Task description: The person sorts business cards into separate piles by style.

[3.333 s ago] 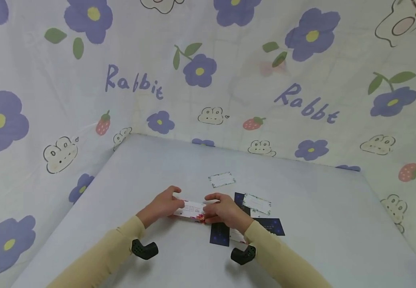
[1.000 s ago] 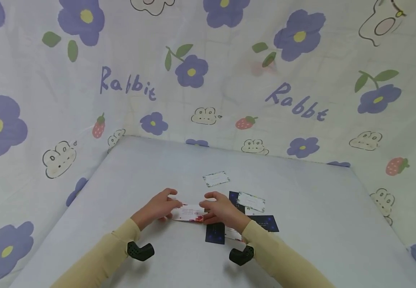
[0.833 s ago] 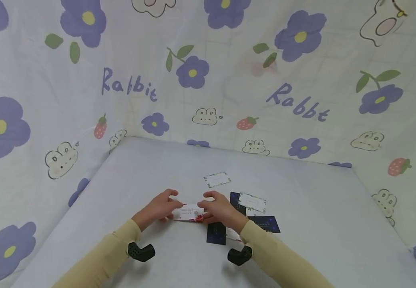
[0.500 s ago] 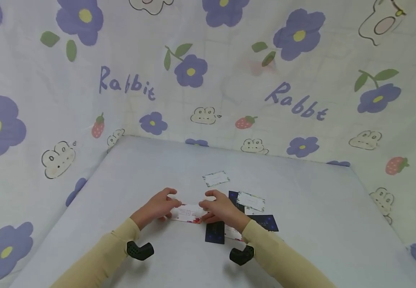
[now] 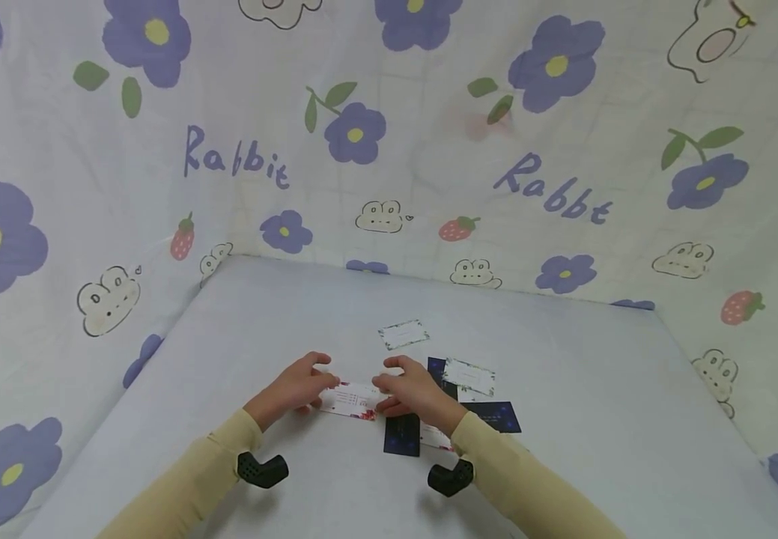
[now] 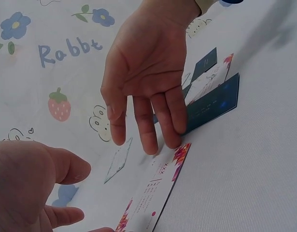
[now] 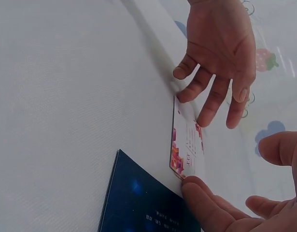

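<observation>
A white card with red floral corners (image 5: 351, 400) lies on the table between the two hands, printed side up. My left hand (image 5: 294, 387) is at its left end, fingertips right at the edge. At the opposite end is my right hand (image 5: 417, 391), its fingers extended and thumb apart in the left wrist view. The right wrist view shows the left hand (image 7: 220, 53) with loosely spread fingers by the card's far end. There the right hand's lower fingers (image 7: 204, 203) come up to the card's near corner. Neither hand curls round it.
Dark blue cards (image 5: 402, 436) (image 5: 496, 416) overlap near the right hand, with another red-cornered card (image 5: 434, 437) among them. A leaf-bordered white card (image 5: 469, 376) lies over these, and a similar single card (image 5: 404, 335) lies farther back. Floral curtain (image 5: 429, 165) surrounds the table (image 5: 577, 374).
Earlier both hands gripped the red-cornered white card at its ends; the fingers have since loosened, and it lies flat. Over the last second it has shifted slightly left and turned a little.
</observation>
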Demonstrator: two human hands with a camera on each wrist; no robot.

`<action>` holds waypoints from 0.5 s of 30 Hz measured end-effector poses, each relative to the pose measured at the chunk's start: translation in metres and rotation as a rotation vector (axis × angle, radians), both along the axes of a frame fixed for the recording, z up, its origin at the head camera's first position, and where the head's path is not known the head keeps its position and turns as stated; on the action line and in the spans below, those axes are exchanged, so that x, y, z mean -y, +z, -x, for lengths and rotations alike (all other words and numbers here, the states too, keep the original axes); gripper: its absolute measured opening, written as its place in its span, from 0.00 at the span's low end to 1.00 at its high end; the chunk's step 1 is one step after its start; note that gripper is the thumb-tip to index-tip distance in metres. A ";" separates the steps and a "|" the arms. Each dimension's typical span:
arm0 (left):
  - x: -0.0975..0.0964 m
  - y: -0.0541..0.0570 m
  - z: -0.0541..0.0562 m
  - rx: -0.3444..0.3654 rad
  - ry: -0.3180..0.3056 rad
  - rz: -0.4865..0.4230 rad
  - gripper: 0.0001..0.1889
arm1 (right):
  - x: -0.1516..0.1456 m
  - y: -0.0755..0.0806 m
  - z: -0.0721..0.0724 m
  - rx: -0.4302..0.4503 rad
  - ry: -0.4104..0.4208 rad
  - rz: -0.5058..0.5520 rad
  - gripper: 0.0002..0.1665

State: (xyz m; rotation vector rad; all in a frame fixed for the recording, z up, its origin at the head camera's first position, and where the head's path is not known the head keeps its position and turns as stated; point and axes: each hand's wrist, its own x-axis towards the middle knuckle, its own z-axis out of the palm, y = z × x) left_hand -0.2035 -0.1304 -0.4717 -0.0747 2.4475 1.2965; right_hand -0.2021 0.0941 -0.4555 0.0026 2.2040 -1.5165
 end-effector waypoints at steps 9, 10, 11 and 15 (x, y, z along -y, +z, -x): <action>0.001 -0.003 0.000 -0.001 -0.009 -0.010 0.30 | -0.001 -0.001 0.000 -0.025 -0.002 -0.002 0.36; 0.001 -0.003 0.001 -0.002 -0.009 -0.011 0.30 | -0.001 -0.002 0.000 -0.026 -0.003 -0.004 0.36; 0.001 -0.003 0.001 -0.003 -0.010 -0.011 0.30 | -0.001 -0.002 0.000 -0.028 -0.003 -0.004 0.36; 0.002 -0.003 0.002 -0.006 -0.008 -0.015 0.31 | -0.004 -0.001 0.002 -0.028 -0.004 0.003 0.36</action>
